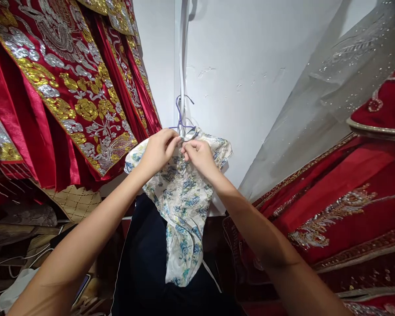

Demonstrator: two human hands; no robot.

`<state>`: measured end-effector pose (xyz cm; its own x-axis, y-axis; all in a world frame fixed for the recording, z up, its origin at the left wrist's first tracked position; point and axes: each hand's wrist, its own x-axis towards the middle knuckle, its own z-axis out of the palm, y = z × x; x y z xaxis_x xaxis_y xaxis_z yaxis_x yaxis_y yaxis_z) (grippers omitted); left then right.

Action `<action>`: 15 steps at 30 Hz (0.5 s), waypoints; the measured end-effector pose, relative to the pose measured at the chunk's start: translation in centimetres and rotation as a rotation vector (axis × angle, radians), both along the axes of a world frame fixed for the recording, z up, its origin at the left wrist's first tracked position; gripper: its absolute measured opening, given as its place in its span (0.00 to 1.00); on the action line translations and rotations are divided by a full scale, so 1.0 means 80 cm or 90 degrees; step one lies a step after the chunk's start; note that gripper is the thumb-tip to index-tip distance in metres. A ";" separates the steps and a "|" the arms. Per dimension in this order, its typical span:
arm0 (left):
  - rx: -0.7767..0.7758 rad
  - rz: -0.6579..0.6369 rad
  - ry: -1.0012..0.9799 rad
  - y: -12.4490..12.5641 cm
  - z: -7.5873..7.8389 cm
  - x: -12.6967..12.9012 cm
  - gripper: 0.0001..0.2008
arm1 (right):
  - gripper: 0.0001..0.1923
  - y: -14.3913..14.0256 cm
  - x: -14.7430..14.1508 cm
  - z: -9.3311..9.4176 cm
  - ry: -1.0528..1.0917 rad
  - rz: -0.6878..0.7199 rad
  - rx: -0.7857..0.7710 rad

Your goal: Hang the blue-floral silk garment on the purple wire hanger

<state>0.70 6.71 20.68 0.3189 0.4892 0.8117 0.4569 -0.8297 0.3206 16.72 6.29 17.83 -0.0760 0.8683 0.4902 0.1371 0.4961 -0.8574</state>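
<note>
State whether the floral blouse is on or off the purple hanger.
On: the purple hanger emerges from the top of the floral blouse.

The place appears to be a garment shop or costume store: embroidered robes [85, 107] hang left, beaded gowns [332, 188] right.

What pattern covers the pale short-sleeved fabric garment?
The pale garment has a blue-and-green floral print, showing best in the head view.
</note>
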 end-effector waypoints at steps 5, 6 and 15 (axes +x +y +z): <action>-0.016 0.054 -0.422 0.032 -0.022 -0.046 0.08 | 0.14 0.005 -0.007 -0.059 -0.091 -0.018 -0.082; -0.029 0.064 -0.539 0.043 -0.030 -0.065 0.09 | 0.13 0.000 -0.008 -0.069 -0.085 -0.017 -0.097; -0.521 0.061 -0.783 0.057 -0.182 -0.096 0.19 | 0.13 -0.099 -0.026 -0.117 0.070 -0.032 -0.092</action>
<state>-6.95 11.25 6.08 -0.4076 0.9124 0.0369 -0.4002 -0.2148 0.8909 14.67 -1.66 8.45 0.0166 0.9319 0.3624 0.0603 0.3609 -0.9307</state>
